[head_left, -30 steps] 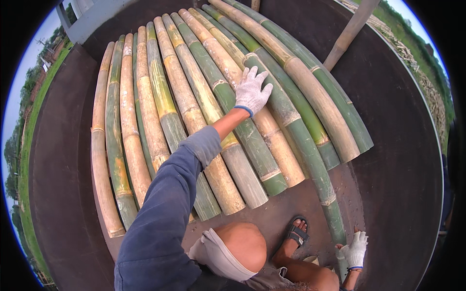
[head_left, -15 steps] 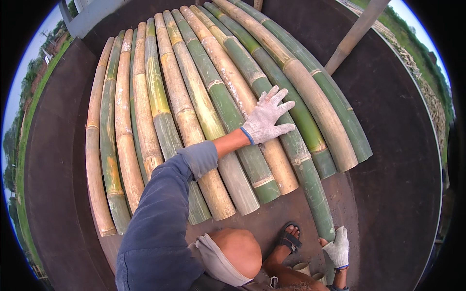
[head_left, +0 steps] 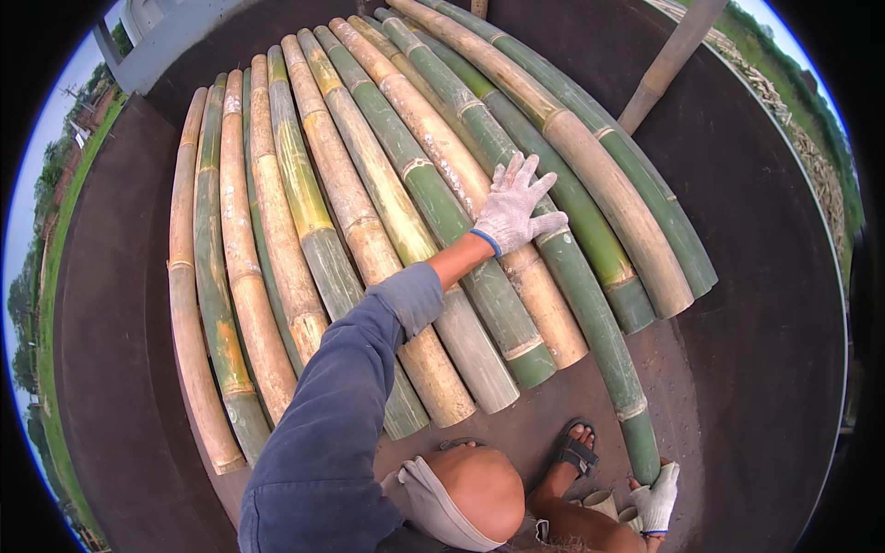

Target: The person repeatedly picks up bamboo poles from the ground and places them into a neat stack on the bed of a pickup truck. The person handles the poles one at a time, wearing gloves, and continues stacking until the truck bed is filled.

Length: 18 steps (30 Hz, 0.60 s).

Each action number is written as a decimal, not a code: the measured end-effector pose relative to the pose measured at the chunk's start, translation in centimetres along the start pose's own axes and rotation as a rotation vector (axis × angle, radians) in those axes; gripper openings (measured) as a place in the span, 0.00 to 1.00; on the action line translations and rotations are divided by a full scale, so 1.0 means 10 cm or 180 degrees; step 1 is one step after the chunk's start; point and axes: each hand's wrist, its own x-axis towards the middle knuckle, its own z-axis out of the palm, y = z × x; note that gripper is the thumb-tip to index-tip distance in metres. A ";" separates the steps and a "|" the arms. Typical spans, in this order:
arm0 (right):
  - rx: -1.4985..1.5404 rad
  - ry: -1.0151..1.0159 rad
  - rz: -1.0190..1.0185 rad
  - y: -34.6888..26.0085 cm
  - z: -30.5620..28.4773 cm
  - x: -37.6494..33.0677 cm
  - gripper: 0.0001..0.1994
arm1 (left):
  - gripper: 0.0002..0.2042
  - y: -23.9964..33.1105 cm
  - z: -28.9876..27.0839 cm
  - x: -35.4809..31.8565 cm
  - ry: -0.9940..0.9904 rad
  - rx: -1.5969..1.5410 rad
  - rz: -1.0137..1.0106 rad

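Observation:
My left hand, in a white knit glove with a blue cuff, lies with spread fingers on a long green bamboo pole and reaches over the light pole beside it. At the green pole's near end, my right hand, gloved in white, grips around the cut end; some of its fingers are hidden. This pole sticks out nearer to me than its neighbours. To its left lie a tan, white-specked pole and a green pole. On its right is a yellow-green pole.
Several more bamboo poles lie side by side. Dark panels wall in both sides. An upright pole stands at the far right. Below are my knee, my sandalled foot and short hollow bamboo pieces.
The green pole has slid away from me, its joints now farther forward. My right hand is now at its near end; my left hand still rests on it. The view has shifted slightly.

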 end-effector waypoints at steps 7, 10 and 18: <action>-0.0519 0.0553 0.0445 -1.85 0.05 0.97 0.43 | 0.45 -0.21 0.17 0.15 0.1375 -0.0263 -0.0719; -0.0108 0.1966 -0.1068 -2.31 0.17 1.50 0.26 | 0.47 -0.26 0.18 0.17 0.1339 -0.0215 -0.0585; 0.2263 0.2503 0.0961 -1.18 0.95 1.48 0.35 | 0.46 -0.27 0.20 0.22 0.0619 -0.0028 -0.0583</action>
